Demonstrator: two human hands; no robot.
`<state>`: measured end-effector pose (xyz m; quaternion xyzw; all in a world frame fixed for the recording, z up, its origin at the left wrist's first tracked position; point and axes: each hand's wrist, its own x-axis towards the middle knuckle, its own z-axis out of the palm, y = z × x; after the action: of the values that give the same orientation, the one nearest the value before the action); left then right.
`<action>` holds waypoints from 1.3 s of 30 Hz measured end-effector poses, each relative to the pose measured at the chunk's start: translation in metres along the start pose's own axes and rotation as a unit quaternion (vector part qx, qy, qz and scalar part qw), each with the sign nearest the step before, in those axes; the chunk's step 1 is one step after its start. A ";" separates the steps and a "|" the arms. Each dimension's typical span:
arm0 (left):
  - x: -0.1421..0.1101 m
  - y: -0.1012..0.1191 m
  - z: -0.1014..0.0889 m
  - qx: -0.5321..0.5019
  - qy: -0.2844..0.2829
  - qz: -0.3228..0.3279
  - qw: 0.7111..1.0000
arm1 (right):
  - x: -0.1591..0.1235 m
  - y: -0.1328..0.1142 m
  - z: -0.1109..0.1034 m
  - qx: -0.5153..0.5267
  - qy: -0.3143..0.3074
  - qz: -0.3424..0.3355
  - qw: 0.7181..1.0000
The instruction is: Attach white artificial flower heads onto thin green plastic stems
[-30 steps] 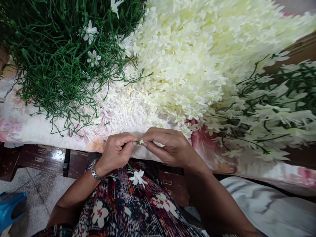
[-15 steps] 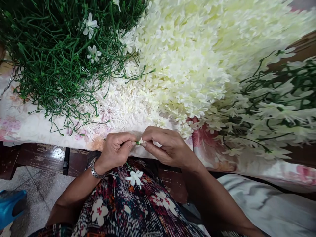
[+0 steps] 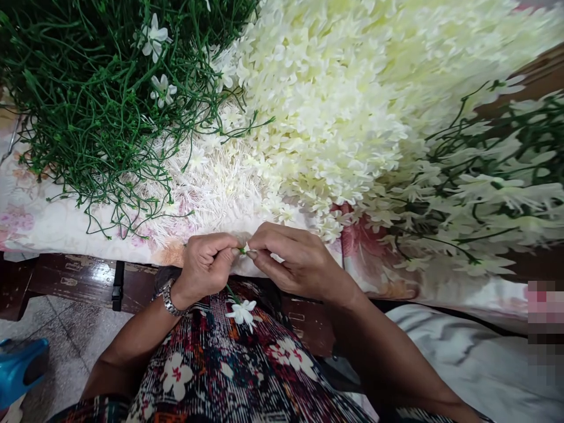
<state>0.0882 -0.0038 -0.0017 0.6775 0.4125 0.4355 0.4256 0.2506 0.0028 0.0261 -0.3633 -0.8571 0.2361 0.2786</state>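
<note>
My left hand pinches a green stem between thumb and forefinger, its green tip poking out to the right, while a white flower on the same stem hangs below, over my lap. My right hand is closed at the fingertips on what looks like a small white piece, right at that tip; whether it is seated on the tip I cannot tell. I judge the step in hand to be lining these two up, and the next move calls for a steady left pinch and a light, straight push from the right. Both hands meet just over the near edge of the worktop, thumbs below forefingers, forearms angling in from either side. Beyond them lie green stems at far left and pale petals at far right.
</note>
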 end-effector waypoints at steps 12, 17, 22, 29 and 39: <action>-0.001 -0.002 0.004 0.019 0.015 0.013 1.000 | -0.001 -0.002 0.002 -0.060 -0.008 -0.014 0.998; -0.001 -0.003 0.008 0.071 0.026 0.028 0.997 | -0.001 -0.003 0.004 -0.099 -0.009 -0.014 0.995; -0.001 0.001 0.005 0.045 0.009 -0.020 0.999 | -0.004 -0.003 0.001 -0.110 0.009 -0.009 0.994; -0.003 0.008 -0.004 -0.043 0.037 -0.038 0.998 | -0.006 -0.013 -0.012 -0.025 0.115 0.027 0.993; 0.003 0.015 0.006 0.045 0.047 0.062 0.996 | -0.006 -0.010 -0.002 0.009 0.165 0.050 0.985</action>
<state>0.0978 -0.0069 0.0113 0.6990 0.4087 0.4736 0.3465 0.2507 -0.0077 0.0314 -0.4376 -0.7780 0.1940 0.4070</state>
